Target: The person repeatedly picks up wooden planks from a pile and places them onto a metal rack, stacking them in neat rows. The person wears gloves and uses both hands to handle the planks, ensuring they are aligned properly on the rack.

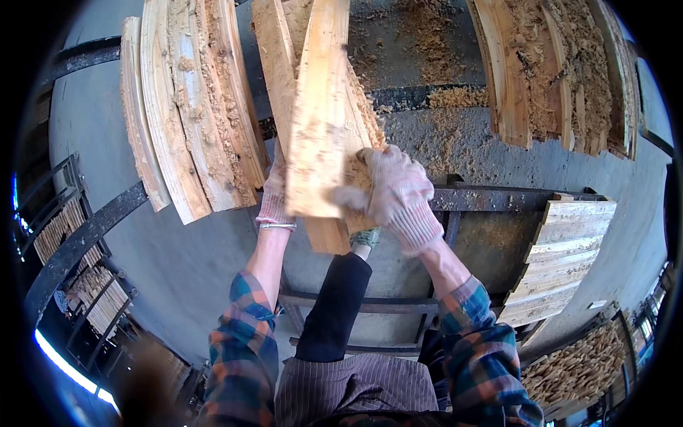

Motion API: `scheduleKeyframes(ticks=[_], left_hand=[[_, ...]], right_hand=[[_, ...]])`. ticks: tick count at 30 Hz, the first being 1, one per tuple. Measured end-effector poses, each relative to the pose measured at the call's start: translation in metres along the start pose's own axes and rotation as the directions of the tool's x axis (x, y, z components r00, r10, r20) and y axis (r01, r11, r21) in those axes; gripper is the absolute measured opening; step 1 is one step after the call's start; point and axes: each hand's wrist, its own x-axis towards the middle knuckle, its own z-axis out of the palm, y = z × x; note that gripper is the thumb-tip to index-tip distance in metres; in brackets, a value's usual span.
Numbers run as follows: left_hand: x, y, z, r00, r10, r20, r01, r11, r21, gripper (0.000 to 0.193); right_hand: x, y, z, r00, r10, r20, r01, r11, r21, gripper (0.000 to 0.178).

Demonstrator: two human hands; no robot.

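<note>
A pale wooden board is raised lengthwise in front of me, its near end smeared by motion. My left hand, in a whitish-pink knit glove, grips the board's left edge; its fingers are hidden behind the wood. At the right edge my right hand, gloved alike, is closed round the board near its end, the thumb blurred. Beneath lie more boards crossing at an angle, one lower plank poking out toward me. Sawdust clings to the wood.
Sawdust-covered boards lie side by side at the left, and another stack at the far right. A dark metal rail crosses in front of me. Stepped boards lean at the right, near a heap of wood pieces.
</note>
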Motion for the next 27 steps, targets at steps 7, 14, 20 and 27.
scheduleKeyframes(ticks=[7,14,20,27], left_hand=[[-0.005,-0.01,0.009,0.943,0.233,0.237,-0.332,0.63,0.702,0.037],[-0.008,0.051,0.088,0.995,-0.102,0.0,0.101,0.981,0.168,0.095],[-0.006,0.019,0.07,0.99,-0.014,-0.139,0.035,0.988,0.151,0.111],[0.008,0.024,0.102,0.995,0.099,-0.014,-0.099,0.995,-0.026,0.074]], right_hand=[[0.029,0.011,0.039,0.826,0.156,-0.542,0.07,0.925,0.373,0.057],[0.118,-0.071,-0.038,0.875,0.012,-0.483,-0.073,0.992,-0.106,0.072],[0.156,-0.069,-0.006,0.936,0.053,-0.347,-0.103,0.986,-0.128,0.076],[0.157,-0.09,-0.037,0.837,0.173,-0.519,-0.28,0.95,-0.136,0.081]])
